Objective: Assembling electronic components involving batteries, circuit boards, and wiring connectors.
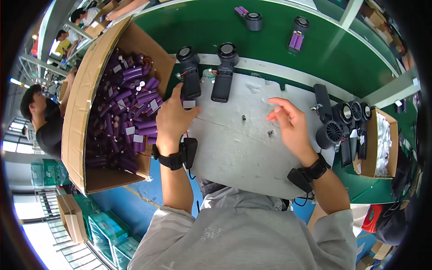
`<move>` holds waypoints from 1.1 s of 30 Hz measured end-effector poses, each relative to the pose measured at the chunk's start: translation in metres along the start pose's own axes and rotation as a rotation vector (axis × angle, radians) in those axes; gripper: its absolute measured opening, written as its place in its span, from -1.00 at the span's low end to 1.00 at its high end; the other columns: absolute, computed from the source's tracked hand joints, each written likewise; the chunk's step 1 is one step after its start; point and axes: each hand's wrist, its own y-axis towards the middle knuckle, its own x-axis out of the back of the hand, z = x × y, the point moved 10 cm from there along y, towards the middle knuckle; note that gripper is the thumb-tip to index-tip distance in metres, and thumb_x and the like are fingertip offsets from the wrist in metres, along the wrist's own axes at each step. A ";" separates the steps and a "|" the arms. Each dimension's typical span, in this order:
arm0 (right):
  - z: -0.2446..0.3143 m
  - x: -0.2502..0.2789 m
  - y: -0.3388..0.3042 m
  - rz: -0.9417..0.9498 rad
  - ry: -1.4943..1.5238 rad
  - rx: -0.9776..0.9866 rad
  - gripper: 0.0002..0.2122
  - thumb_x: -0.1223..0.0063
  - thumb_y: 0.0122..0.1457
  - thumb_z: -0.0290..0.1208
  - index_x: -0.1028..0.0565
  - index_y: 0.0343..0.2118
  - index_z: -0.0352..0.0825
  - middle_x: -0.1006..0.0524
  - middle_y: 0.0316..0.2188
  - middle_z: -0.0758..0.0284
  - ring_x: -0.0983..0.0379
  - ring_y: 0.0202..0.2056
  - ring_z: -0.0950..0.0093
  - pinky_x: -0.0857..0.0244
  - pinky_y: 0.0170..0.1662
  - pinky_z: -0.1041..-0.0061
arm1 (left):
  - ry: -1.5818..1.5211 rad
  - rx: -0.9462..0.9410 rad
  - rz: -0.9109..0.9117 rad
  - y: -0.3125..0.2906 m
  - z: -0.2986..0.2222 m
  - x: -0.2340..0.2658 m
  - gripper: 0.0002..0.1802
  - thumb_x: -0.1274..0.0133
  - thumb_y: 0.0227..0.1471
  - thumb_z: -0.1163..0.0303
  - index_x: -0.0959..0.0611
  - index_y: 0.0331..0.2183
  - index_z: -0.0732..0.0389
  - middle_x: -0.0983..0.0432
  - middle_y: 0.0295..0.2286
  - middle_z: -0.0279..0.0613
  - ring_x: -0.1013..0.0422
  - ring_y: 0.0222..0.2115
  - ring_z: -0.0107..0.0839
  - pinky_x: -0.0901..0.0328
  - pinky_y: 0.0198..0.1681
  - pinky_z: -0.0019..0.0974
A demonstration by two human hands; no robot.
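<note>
Left hand (173, 118) pinches a black fan unit (191, 74) at twelve o'clock; right hand (290, 123) hovers, fingers apart; a steady grip suits.

Your left hand (173, 118) touches the lower end of a black handheld fan body (190, 74): round head at the far end, long flat handle pointing toward you, lying flat on the grey tabletop (234, 148). A second identical unit (224, 72) lies parallel just beside it on the right, apart from both hands
</note>
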 end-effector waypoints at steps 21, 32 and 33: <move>0.004 -0.036 -0.015 0.175 0.638 -0.223 -0.74 0.02 0.27 -0.30 -0.43 -0.07 -0.33 -0.54 -0.48 0.33 -0.48 -0.50 0.60 -0.27 -0.55 0.62 | -0.657 -0.776 0.413 -0.073 -0.150 -0.003 -0.56 -0.19 0.02 0.36 -0.57 -0.03 0.26 -0.54 -0.29 -0.11 -0.47 -0.30 -0.30 -0.36 -0.21 -0.33; -0.014 -0.025 -0.013 0.133 0.528 -0.311 -0.85 -0.03 0.23 -0.32 -0.40 -0.25 -0.27 -0.49 -0.54 0.34 -0.47 -0.61 0.55 -0.17 -0.75 0.61 | 0.020 -0.416 0.055 0.059 -0.123 -0.043 -0.47 -0.22 -0.10 0.14 -0.59 -0.04 0.03 -0.58 -0.23 0.00 -0.48 -0.14 -0.04 -0.35 -0.11 -0.06; -0.013 -0.025 -0.013 0.131 0.532 -0.300 -0.85 -0.03 0.23 -0.32 -0.40 -0.25 -0.27 -0.49 -0.54 0.35 -0.47 -0.61 0.55 -0.17 -0.75 0.60 | 0.021 -0.422 0.056 0.061 -0.125 -0.045 -0.47 -0.22 -0.10 0.14 -0.59 -0.04 0.03 -0.58 -0.23 0.00 -0.48 -0.14 -0.04 -0.35 -0.11 -0.06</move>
